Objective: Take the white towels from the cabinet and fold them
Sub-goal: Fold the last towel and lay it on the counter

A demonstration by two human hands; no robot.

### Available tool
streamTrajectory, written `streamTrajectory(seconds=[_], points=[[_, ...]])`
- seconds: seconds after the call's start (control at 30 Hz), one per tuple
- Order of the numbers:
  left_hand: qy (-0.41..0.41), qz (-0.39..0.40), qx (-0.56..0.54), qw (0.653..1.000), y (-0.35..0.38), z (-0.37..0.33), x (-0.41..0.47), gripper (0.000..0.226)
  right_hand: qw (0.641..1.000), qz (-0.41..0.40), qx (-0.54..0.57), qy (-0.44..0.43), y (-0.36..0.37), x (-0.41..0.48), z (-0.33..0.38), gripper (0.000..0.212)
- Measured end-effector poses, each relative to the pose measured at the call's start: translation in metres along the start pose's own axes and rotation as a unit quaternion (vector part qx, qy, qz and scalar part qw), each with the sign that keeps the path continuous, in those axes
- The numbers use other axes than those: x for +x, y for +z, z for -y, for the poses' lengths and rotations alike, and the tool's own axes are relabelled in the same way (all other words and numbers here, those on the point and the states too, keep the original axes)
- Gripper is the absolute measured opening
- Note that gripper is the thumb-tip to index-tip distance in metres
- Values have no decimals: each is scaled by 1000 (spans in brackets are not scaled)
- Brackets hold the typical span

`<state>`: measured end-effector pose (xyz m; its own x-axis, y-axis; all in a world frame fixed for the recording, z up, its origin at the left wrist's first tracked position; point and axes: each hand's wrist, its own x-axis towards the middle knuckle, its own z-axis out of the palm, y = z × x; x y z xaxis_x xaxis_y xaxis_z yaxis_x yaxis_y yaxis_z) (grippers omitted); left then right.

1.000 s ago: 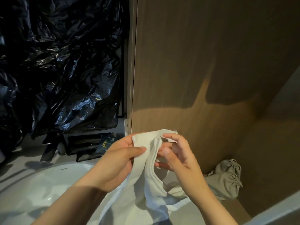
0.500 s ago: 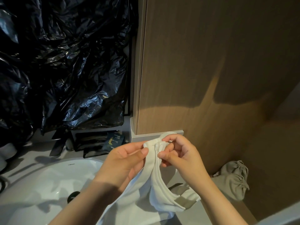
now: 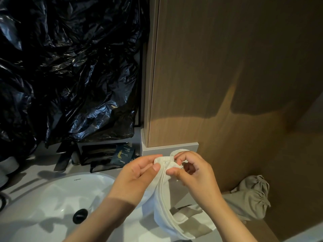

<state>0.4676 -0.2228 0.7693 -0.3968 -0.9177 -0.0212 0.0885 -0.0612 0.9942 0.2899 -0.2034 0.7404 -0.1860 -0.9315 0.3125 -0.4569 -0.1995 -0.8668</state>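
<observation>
1. Over the desk (image 3: 42, 163), between the white sink (image 3: 52, 198) and the wooden cabinet (image 3: 227, 84), both hands hold the white towel (image 3: 166, 206) up by its top edge. The rest of the cloth hangs down, and its lower loop seems to rest on the desk beside the sink's rim.
2. The left hand (image 3: 139, 175) pinches the towel, with the thumb laid flat across the front and the fingers behind the cloth. The right hand (image 3: 194, 173) has its fingers curled and nips the neighbouring edge between thumb and forefinger.
3. A second ago the hands stood a little apart, with an open gap of cloth sagging between them. Now they are drawn together, almost touching, with only the doubled towel between them.
4. The two edges now lie side by side and run down from the hands as one narrow line. The hanging loop below is slimmer than it was.
5. This suggests the towel is already out of the cabinet and the first fold is being lined up, edge to edge. The fold looks matched at the top only, and the lower part is loose and uneven, so the towel is not yet folded.
6. A beige drawstring bag (image 3: 251, 194) lies on the cabinet floor to the right, untouched.
</observation>
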Motion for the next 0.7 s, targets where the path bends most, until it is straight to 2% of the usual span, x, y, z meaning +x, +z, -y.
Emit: streamTrajectory(seconds=[0.07,0.23,0.37,0.47,0.57,0.7], points=[[6,-8,-2,1000,1,2,0,22,1000,-13,0,-10,4,-2,0,24],[-45,-99,-65,992,-5,6,3,17,999,8,33,7,1,-1,2,15],[-32,-117,-62,991,-6,8,4,21,999,26,38,-3,-2,-2,2,8],[-14,-123,-50,991,-6,7,5,24,999,29,5,-17,-1,-4,8,11],[16,-118,-37,992,-10,7,8,30,999,48,21,-12,-4,-7,17,13],[41,-66,-27,997,-9,2,6,33,998,49,28,-39,-6,-7,29,15]])
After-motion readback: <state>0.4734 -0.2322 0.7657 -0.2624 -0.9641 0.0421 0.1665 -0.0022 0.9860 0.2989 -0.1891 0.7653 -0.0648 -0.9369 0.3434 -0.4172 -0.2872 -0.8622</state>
